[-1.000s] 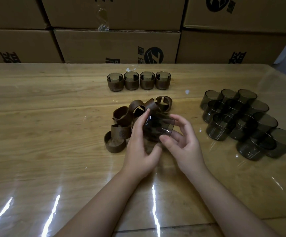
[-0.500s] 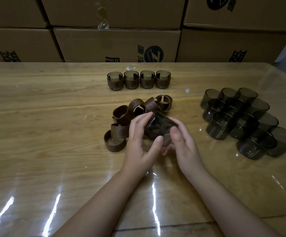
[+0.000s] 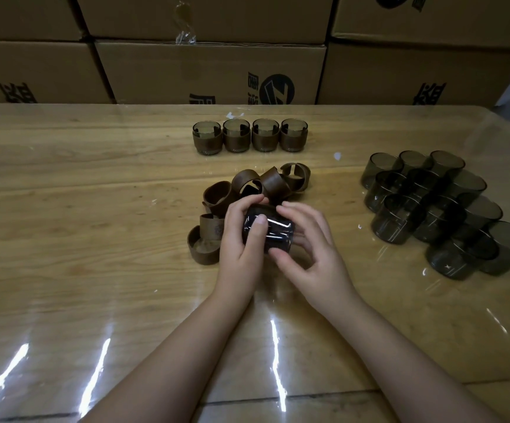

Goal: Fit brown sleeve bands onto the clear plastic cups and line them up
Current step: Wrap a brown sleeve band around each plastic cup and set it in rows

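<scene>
Both hands have closed in tighter since a moment ago, and the cup point(image 3: 273, 232) has tipped over onto its side between them. My left hand point(image 3: 241, 236) wraps its fingers round one end, with the thumb lying across the top. My right hand point(image 3: 311, 251) curls round the other end, with the thumb tucked under. So both hands have hold of the same cup, just above the worktop point(image 3: 95, 239) and right in front of the loose bands point(image 3: 247, 193). The cup looks dark between my fingers, so I think one of those bands is going on, but I cannot tell how far it has slid. That makes this the fitting step, for what looks like the fifth cup. A row of four finished cups point(image 3: 250, 135) stands upright farther back, side by side. The bare cups point(image 3: 439, 209) wait in a bunch off to my right, well apart from my hands. Next I think I need to push the band on evenly so it sits straight, not crooked. Then I should turn the cup upright and stand it at one end of the row, close to its neighbour. Cardboard boxes point(image 3: 211, 71) are stacked behind the worktop.
</scene>
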Available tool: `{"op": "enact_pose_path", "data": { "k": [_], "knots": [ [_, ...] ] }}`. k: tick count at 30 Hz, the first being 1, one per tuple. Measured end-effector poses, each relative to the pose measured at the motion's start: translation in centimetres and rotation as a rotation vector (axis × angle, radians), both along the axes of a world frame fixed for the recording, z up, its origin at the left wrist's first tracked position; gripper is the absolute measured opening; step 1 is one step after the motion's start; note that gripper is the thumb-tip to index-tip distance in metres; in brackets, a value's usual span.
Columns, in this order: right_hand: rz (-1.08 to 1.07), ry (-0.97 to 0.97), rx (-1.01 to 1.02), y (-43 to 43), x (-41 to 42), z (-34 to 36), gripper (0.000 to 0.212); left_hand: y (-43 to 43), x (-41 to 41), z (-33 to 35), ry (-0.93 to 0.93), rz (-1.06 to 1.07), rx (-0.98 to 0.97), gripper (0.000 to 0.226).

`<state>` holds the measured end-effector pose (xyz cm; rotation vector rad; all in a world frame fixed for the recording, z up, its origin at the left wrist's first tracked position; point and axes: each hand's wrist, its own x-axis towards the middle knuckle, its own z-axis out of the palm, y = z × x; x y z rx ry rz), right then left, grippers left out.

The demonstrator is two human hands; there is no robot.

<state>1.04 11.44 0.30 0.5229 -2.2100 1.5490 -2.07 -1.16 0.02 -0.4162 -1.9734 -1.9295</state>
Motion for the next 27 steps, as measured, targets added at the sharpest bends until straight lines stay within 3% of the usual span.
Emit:
{"op": "enact_pose_path", "data": {
  "k": [9, 13, 19, 22, 27],
  "knots": [
    [-0.038, 0.340, 0.323, -0.1, 0.2, 0.5, 0.039, -0.4, -0.4, 0.3, -0.098, -0.147, 0.161, 0.041],
    [-0.056, 0.351, 0.305, -0.5, 0.2, 0.1, 0.038, -0.2, -0.6, 0.2, -0.159, -0.256, 0.155, 0.046],
    [-0.146, 0.164, -0.046, -1.8, 0.2, -0.2, 0.017, 0.6, -0.2, -0.4, -0.091, -0.160, 0.008, 0.026],
    [-0.146, -0.066, -0.261, -2.5, 0.4, 0.2, 0.025, 0.6, 0.3, -0.4, 0.045, -0.106, -0.167, 0.019],
    [-0.009, -0.478, -0.679, -1.9, 0.2, 0.8, 0.036, 0.6, 0.7, -0.5, 0.234, -0.022, -0.333, 0.038]
  ]
}}
